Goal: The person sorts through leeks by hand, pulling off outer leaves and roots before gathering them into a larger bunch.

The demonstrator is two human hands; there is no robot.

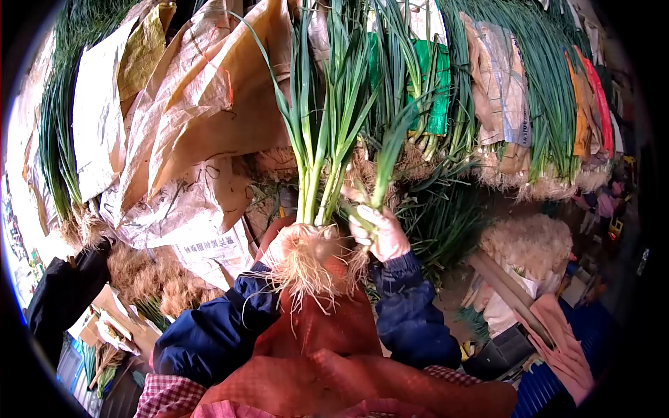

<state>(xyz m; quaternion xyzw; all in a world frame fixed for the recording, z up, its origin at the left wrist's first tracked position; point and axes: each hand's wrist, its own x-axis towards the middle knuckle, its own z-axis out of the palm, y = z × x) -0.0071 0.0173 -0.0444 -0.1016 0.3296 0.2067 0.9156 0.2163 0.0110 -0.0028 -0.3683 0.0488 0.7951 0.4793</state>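
A bunch of green onions [317, 174] is clamped at the roots by the left hand [296, 244]; one stalk [383, 167] is gripped by the right hand [382, 233]. Stalks could be bent or dropped if either grip is loosened.

Both my gloved hands hold green onions upright over a red mesh sack.

My left hand [296, 244], in a pale glove, grips a thick bunch of long green onions with pale stringy roots [317, 174] near its base, the roots hanging just below. My right hand [382, 233] holds a single slimmer green onion stalk [388, 157] just beside that bunch. The red mesh sack [320, 348] lies near me, between my dark blue sleeves. Farther off, tan woven sacks [202, 104] cover stacked green onion bundles [543, 90] from left to right.
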